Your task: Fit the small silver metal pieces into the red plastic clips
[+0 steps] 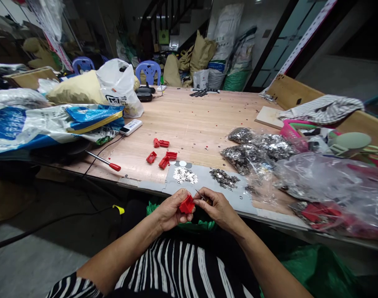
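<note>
My left hand is closed around a small red plastic housing, just in front of the table edge. Close against it, my right hand pinches a thin pointed tool with a brownish handle. The right fingertips reach the housing's side; whether they hold a small part as well cannot be made out. On a grey mat beyond my hands lie a pile of shiny silver metal pieces and a pile of darker metal pieces. Several more red housings rest to the left of the mat.
Clear bags of metal pieces and a large plastic bag crowd the table's right. A red-tipped lever juts out at left, near a white power bank with a cable. Sacks sit behind it. Green bags hang below the edge.
</note>
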A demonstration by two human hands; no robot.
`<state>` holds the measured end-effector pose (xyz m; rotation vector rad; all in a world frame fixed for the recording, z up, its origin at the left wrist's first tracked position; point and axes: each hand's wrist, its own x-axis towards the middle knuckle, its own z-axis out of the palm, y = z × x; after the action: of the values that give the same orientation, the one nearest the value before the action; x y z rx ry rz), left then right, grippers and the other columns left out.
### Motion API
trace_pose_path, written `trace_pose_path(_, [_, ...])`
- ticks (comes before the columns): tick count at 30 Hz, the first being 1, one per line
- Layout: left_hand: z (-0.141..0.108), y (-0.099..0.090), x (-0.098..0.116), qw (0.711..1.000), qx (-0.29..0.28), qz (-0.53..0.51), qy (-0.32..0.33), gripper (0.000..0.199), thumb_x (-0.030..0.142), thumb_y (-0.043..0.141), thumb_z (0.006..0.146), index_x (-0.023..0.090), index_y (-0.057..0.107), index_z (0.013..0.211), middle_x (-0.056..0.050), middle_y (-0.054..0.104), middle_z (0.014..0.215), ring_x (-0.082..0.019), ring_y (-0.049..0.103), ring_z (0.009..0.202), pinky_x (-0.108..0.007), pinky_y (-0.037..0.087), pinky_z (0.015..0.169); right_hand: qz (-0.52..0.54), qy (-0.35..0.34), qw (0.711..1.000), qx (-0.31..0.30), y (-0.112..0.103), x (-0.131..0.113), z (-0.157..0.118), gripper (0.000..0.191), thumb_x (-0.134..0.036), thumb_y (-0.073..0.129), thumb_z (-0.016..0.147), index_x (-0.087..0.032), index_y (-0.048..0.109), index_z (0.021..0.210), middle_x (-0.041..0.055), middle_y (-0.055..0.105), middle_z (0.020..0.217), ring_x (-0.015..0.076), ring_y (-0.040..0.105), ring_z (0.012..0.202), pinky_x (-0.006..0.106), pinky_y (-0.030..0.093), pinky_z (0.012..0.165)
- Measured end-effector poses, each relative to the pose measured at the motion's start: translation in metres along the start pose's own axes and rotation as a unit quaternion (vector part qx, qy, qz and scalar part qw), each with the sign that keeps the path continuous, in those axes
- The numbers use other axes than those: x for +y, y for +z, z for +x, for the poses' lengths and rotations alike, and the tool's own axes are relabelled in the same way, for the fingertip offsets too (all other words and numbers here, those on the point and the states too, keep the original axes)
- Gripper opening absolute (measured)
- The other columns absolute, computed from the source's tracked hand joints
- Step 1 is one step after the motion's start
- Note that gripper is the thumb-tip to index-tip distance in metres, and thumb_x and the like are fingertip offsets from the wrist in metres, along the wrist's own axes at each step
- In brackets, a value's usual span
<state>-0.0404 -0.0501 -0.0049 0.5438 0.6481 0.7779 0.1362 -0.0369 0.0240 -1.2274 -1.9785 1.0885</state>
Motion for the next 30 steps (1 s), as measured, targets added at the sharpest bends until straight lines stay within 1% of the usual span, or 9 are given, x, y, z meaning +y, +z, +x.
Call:
trace_pose_path(7, [0.003, 0.0, -0.003, 1.0, -0.005, -0.013, 0.017, 0.039, 0.053, 0.062, 0.079, 0.019, 0.044, 0.088, -0.002, 0.061, 0.067, -0.011, 0.059, 0.046, -0.012, 0.029, 0.034, -0.01, 0.011, 1.0, 0.006, 0.002, -0.002, -0.001, 0.014, -0.031, 0.053, 0.088, -0.02, 0.06, 0.084, -0.002, 0.059, 0.07, 0.0117, 0.048, 0.062, 0.023, 0.037, 0.059])
trace_pose_path(11, [0.003, 0.0, -0.004, 1.0, 0.0, -0.02, 0.022, 0.038, 0.052, 0.061, 0.079, 0.019, 0.045, 0.09, -0.002, 0.062, 0.067, -0.011, 0.059, 0.046, -0.012, 0.03, 0.034, -0.013, 0.026, 1.0, 0.008, 0.001, -0.003, -0.002, 0.013, -0.032, 0.053, 0.088, -0.02, 0.058, 0.083, -0.0024, 0.06, 0.071, 0.0121, 0.05, 0.064, 0.023, 0.038, 0.06])
trace_pose_path(15, [0.002, 0.001, -0.003, 0.999, 0.008, -0.018, 0.032, 0.04, 0.054, 0.06, 0.08, 0.018, 0.046, 0.089, -0.003, 0.062, 0.067, -0.011, 0.059, 0.046, -0.012, 0.03, 0.034, -0.048, 0.028, 0.998, 0.013, 0.0, -0.008, -0.003, 0.017, -0.033, 0.052, 0.088, -0.02, 0.055, 0.077, -0.003, 0.056, 0.068, 0.0115, 0.047, 0.062, 0.023, 0.036, 0.058])
trace_pose_path(20, [0.003, 0.002, -0.004, 0.999, 0.006, -0.01, 0.045, 0.037, 0.053, 0.057, 0.082, 0.018, 0.047, 0.087, -0.002, 0.06, 0.066, -0.011, 0.058, 0.045, -0.012, 0.032, 0.034, -0.073, 0.025, 0.997, 0.014, 0.002, -0.012, -0.002, 0.016, -0.028, 0.051, 0.086, -0.02, 0.051, 0.072, -0.0043, 0.049, 0.062, 0.0104, 0.043, 0.058, 0.022, 0.033, 0.055])
trace_pose_path(25, [0.004, 0.001, -0.003, 0.998, 0.013, -0.013, 0.055, 0.037, 0.054, 0.056, 0.083, 0.018, 0.048, 0.088, -0.002, 0.06, 0.067, -0.01, 0.058, 0.045, -0.013, 0.032, 0.034, -0.065, 0.052, 0.995, 0.05, 0.007, -0.011, 0.0, 0.014, -0.028, 0.053, 0.083, -0.02, 0.053, 0.072, -0.0051, 0.049, 0.06, 0.0095, 0.041, 0.055, 0.021, 0.033, 0.053])
trace_pose_path(30, [0.003, 0.001, -0.001, 0.998, 0.031, -0.018, 0.052, 0.037, 0.053, 0.059, 0.081, 0.018, 0.048, 0.089, -0.003, 0.061, 0.069, -0.011, 0.058, 0.046, -0.013, 0.032, 0.035, -0.082, 0.063, 0.991, 0.083, 0.005, -0.014, 0.002, 0.016, -0.031, 0.053, 0.082, -0.019, 0.054, 0.071, -0.0049, 0.05, 0.059, 0.0096, 0.042, 0.055, 0.021, 0.034, 0.053])
